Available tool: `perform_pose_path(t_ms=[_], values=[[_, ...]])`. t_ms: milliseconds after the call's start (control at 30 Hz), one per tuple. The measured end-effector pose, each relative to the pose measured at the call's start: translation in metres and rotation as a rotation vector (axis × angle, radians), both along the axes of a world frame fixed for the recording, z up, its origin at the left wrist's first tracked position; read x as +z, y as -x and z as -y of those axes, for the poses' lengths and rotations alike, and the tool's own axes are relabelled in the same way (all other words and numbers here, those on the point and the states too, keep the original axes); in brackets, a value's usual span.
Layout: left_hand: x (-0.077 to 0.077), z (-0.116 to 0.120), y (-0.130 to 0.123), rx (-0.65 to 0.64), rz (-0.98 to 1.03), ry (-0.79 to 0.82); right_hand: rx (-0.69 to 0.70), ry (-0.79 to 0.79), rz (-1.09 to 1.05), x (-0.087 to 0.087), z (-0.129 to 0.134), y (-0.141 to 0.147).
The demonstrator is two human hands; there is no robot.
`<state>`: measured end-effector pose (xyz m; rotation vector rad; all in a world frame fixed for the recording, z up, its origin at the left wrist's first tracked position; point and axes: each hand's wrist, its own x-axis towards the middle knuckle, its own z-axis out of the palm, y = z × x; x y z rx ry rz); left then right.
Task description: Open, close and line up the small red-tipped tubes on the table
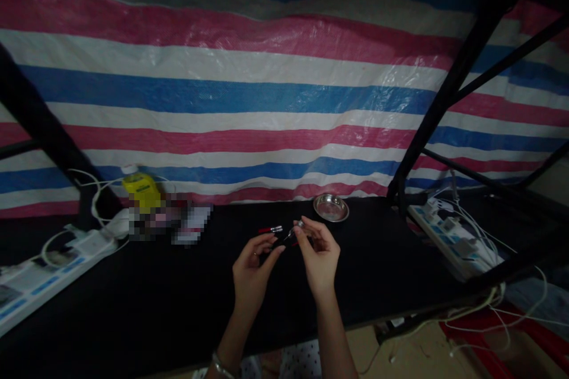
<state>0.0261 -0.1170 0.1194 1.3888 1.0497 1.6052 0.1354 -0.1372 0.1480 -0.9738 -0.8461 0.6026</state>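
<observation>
Near the middle of the black table, my right hand pinches a small silvery piece between thumb and fingertips. A thin, partly dark item extends from it toward my left hand. My left hand's thumb and fingers are curled close to its lower end; whether they grip it is too small to tell. Just beyond my left fingertips lies a short red and silver stick-like object. Something red shows behind my right fingers, mostly hidden. A shallow round metal dish is behind my right hand.
A yellow bottle stands at the back left beside blurred items and a white packet. Power strips with plugs and cables lie on the left and right. Black metal posts and a striped sheet border the black table.
</observation>
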Motion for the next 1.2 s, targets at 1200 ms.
perform_pose_path(t_ms=[1200], values=[[-0.097, -0.100, 0.042, 0.044, -0.925, 0.204, 0.024, 0.246, 0.485, -0.120, -0.084, -0.033]])
